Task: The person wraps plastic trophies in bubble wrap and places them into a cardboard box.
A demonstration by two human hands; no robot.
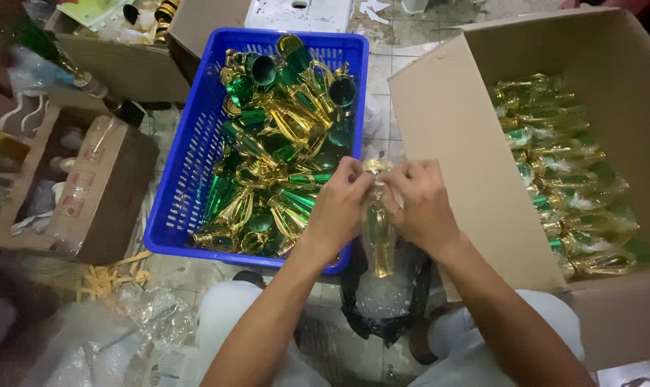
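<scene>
Hands meet mid-frame: left hand (pixel 337 208) and right hand (pixel 419 204) both pinch the top of a gold trophy piece (pixel 379 236), upright between blue crate (pixel 188 165) and cardboard box (pixel 454 143), above a black bag (pixel 386 301).

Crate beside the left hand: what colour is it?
Blue crate, clearest in the head view.

Pale tiled floor (pixel 400 50), grubby and scattered with paper scraps. Cardboard boxes (pixel 88 193) crowd the left side, crumpled clear plastic (pixel 153 315) lies below them, and the light is dim.
</scene>
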